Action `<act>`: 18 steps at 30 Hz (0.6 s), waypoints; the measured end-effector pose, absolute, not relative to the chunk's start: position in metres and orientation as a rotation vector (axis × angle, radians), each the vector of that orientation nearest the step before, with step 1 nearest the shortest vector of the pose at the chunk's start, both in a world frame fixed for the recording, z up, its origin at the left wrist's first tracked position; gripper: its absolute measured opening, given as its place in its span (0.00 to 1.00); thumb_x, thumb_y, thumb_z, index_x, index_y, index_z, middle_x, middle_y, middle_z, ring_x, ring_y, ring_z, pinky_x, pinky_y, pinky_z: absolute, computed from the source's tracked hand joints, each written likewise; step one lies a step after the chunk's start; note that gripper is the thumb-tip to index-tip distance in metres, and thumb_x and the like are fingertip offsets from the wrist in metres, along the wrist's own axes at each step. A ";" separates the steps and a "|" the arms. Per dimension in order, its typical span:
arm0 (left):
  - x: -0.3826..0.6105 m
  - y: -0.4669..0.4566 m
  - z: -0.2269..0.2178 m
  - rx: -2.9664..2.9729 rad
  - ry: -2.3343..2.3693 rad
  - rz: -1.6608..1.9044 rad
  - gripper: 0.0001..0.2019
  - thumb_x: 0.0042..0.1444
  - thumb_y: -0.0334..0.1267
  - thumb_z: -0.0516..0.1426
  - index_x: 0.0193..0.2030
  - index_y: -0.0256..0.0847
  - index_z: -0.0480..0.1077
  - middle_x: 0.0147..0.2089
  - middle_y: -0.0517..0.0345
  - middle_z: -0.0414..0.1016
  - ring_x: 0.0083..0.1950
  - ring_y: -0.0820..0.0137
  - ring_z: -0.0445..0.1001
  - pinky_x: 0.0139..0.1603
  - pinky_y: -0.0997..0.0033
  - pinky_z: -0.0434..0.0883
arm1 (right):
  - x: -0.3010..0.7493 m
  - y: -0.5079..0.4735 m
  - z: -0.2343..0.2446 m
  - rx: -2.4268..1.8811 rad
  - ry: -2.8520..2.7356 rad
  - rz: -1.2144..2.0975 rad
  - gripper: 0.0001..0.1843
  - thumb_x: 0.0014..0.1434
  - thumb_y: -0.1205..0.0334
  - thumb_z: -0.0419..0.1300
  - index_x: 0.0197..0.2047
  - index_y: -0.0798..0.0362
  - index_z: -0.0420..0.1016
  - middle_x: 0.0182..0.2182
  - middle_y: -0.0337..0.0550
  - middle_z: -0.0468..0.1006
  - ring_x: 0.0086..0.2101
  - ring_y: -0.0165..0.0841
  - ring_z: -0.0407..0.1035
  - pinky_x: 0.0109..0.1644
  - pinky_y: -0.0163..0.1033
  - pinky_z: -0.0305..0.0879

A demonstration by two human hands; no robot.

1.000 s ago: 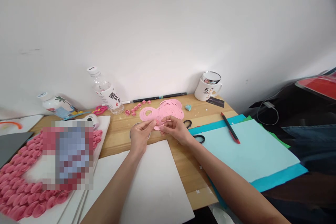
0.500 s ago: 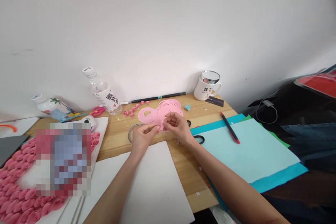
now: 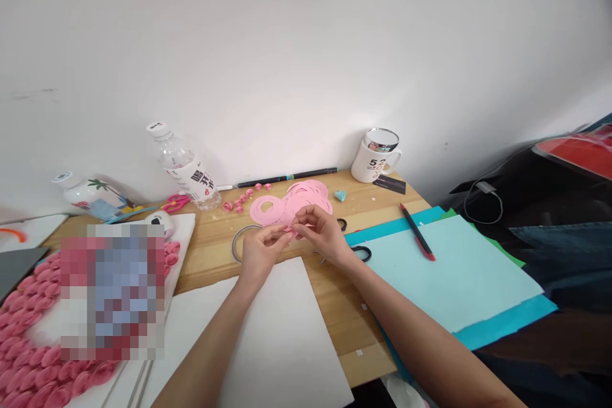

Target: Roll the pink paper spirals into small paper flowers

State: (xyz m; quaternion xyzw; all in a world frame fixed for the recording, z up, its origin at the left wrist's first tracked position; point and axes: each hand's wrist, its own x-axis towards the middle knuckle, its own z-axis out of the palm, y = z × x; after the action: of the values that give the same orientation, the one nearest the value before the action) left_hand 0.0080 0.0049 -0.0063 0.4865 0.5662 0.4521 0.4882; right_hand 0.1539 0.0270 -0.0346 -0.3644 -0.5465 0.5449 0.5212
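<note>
My left hand (image 3: 261, 248) and my right hand (image 3: 319, 233) meet over the middle of the wooden desk (image 3: 210, 248), fingers pinched on a pink paper spiral strip (image 3: 292, 227) between them. Just behind the hands lies a heap of pink paper spiral discs (image 3: 291, 203). A few small rolled pink paper roses (image 3: 239, 203) sit behind that, near the wall. A clear tape ring (image 3: 238, 243) lies on the desk by my left hand.
A white board (image 3: 282, 331) lies in front of me, a board covered with pink roses (image 3: 33, 338) at left. Light blue paper sheets (image 3: 449, 274), a red pen (image 3: 417, 232), black scissors (image 3: 359, 252), a white mug (image 3: 375, 157), two bottles (image 3: 184, 167) and pink scissors (image 3: 176, 203) surround the work spot.
The hands have drawn slightly closer together and keep working the pink strip; the view has shifted a little.
</note>
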 end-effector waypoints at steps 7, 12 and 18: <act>0.005 0.006 -0.013 1.383 1.391 1.123 0.07 0.42 0.39 0.62 0.28 0.38 0.73 0.29 0.55 0.79 0.31 0.66 0.78 0.33 0.71 0.74 | 0.153 0.027 -0.036 -0.896 -1.370 1.265 0.10 0.51 0.61 0.61 0.37 0.50 0.66 0.29 0.38 0.74 0.30 0.29 0.70 0.36 0.37 0.70; 0.002 0.008 -0.013 1.574 1.391 1.082 0.05 0.43 0.37 0.61 0.28 0.39 0.74 0.29 0.57 0.80 0.30 0.66 0.78 0.32 0.71 0.73 | 0.157 0.024 -0.038 -0.937 -1.652 1.009 0.05 0.54 0.62 0.58 0.36 0.51 0.68 0.31 0.40 0.74 0.32 0.30 0.71 0.38 0.38 0.70; -0.004 0.009 -0.018 1.846 1.405 0.997 0.04 0.47 0.35 0.59 0.30 0.41 0.75 0.29 0.59 0.80 0.29 0.69 0.76 0.30 0.74 0.71 | 0.159 0.022 -0.036 -0.932 -1.926 0.707 0.05 0.58 0.66 0.53 0.35 0.52 0.69 0.31 0.40 0.75 0.31 0.30 0.70 0.37 0.36 0.68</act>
State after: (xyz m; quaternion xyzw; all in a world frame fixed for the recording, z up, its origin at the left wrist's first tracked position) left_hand -0.0036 0.0092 -0.0184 0.6967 0.5300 0.3763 0.3033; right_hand 0.1587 0.0220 -0.0364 -0.3734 -0.7718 0.2834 0.4295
